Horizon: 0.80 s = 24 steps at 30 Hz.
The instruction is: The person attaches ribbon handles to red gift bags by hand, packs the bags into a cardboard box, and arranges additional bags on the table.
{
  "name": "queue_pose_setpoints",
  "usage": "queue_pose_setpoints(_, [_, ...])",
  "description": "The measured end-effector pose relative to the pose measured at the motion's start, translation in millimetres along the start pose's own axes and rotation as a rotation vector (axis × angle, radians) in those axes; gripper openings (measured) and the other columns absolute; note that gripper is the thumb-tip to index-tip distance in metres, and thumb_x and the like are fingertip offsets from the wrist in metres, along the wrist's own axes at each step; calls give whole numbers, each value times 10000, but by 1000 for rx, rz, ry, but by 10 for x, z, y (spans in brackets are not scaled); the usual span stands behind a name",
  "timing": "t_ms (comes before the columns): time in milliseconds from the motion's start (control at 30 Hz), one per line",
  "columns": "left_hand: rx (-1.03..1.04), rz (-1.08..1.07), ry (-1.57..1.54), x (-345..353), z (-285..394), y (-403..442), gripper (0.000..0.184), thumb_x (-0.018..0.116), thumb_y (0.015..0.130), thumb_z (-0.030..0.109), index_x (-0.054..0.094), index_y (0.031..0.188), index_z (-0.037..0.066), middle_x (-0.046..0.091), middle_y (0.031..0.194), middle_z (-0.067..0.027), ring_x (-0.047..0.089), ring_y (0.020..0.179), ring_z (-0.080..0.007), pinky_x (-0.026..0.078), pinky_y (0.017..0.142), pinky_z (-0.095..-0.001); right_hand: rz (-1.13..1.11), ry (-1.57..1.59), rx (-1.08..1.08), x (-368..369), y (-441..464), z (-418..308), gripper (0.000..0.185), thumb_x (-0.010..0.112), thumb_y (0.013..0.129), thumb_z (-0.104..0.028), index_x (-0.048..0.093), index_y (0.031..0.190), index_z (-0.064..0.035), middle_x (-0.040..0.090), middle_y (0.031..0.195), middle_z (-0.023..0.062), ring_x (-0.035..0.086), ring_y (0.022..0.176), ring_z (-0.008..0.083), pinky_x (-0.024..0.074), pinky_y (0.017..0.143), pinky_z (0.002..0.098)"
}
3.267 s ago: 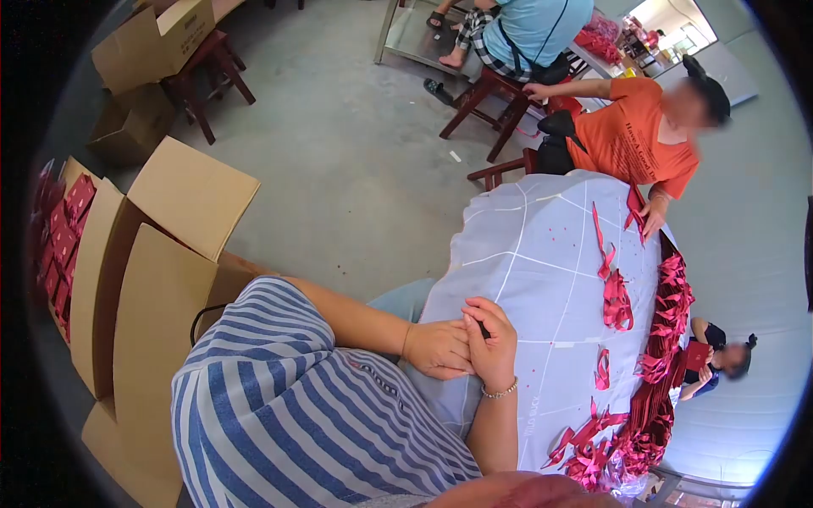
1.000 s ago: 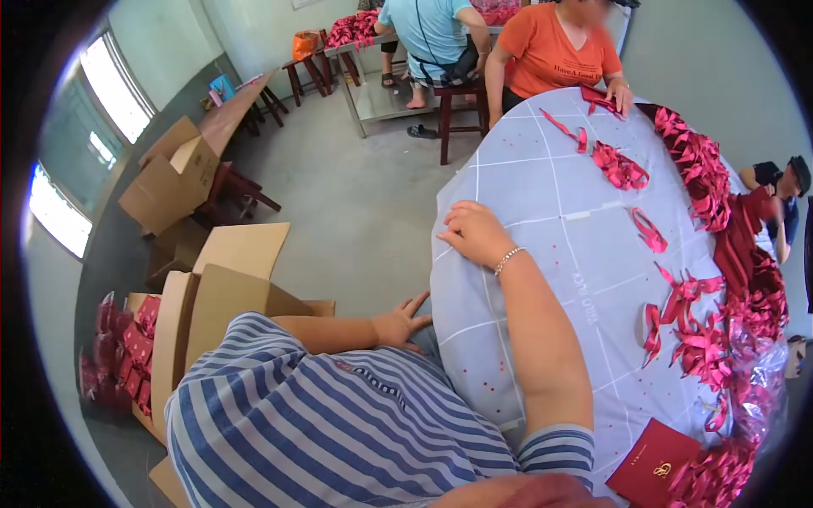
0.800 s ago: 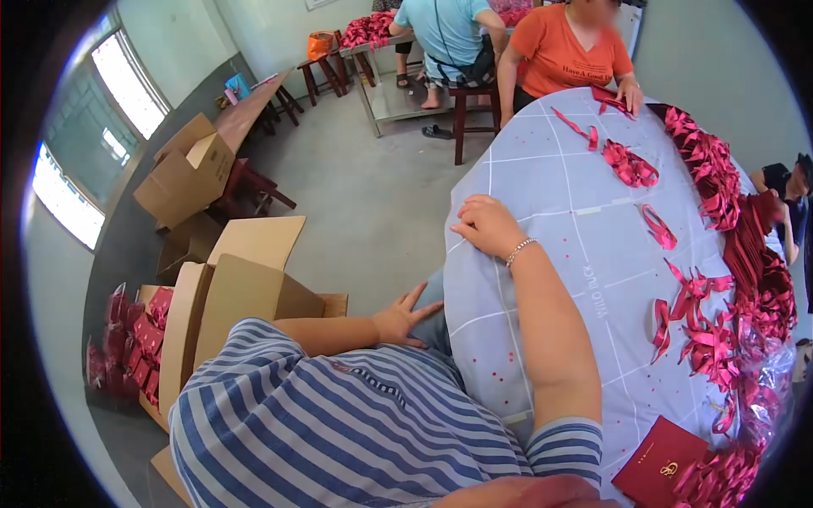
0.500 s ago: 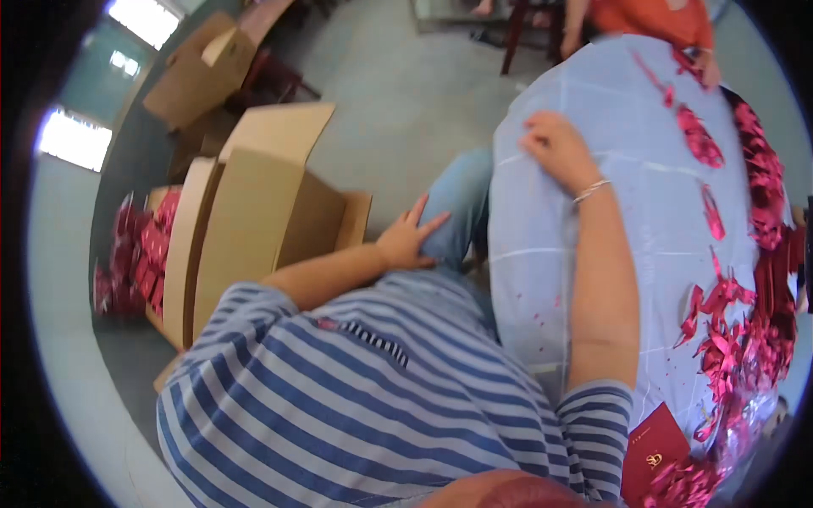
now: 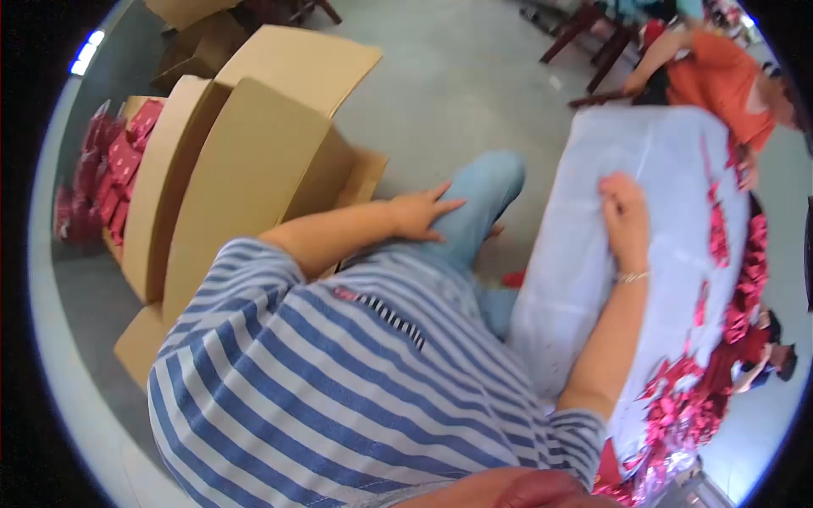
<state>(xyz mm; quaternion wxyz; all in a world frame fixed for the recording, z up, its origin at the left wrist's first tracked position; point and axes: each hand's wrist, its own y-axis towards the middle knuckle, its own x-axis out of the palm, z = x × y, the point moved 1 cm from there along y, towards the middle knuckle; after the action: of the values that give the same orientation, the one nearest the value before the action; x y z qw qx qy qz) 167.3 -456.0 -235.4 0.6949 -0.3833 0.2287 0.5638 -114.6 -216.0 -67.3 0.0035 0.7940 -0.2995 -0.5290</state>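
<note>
My left hand (image 5: pixel 419 216) rests on my thigh, its fingers spread over the light blue jeans (image 5: pixel 483 190), with nothing held. On the white-covered table (image 5: pixel 559 254) lies my right hand (image 5: pixel 628 218), fingers curled in loosely and nothing visible in them. A thin bracelet (image 5: pixel 633 276) circles that wrist. Beyond the right arm, shiny red foil pieces (image 5: pixel 677 389) are strewn along the table's far side, most thickly near the bottom of the view. Further along that side, smaller foil strips (image 5: pixel 718 237) lie on the cover.
Large open cardboard boxes (image 5: pixel 241 169) stand close on my left, flaps raised. Behind them are red patterned packages (image 5: pixel 123 169). A person in an orange top (image 5: pixel 720 80) is at the table's far end, near a dark wooden stool (image 5: pixel 593 38). Another person (image 5: pixel 762 351) is at the right.
The view has shifted, so the table sits lower and further right. My hands keep much the same poses, left on the thigh, right on the table. More of the person in orange shows.
</note>
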Motion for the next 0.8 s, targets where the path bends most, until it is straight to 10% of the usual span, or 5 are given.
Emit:
queue_pose_setpoints(400, [-248,-250,140,-608,241,91,889,742,771,455,300,1505,218,213,1547,-256,482,1245,-452,423,1034,-484,-73,47,-2,-110,89,-301,70,687,830,-75,674,885,-34,676,1082,99,530,1198,333,419,1011,430])
queue_pose_setpoints(567, [-390,500,417,-1713,487,-724,728,725,793,392,459,1401,92,340,1498,-230,324,1378,-425,314,1097,-544,-69,37,2,-98,34,-277,73,658,849,-79,650,889,-18,650,1105,120,524,1188,348,401,1024,432])
queue_pose_setpoints(800, [-1267,1138,696,-2177,-26,-2878,653,562,885,565,545,1309,69,544,1343,-190,500,1246,-394,397,1008,-545,-123,26,-14,-34,19,-336,96,602,913,-77,636,881,7,638,1174,130,483,1258,344,377,1038,428])
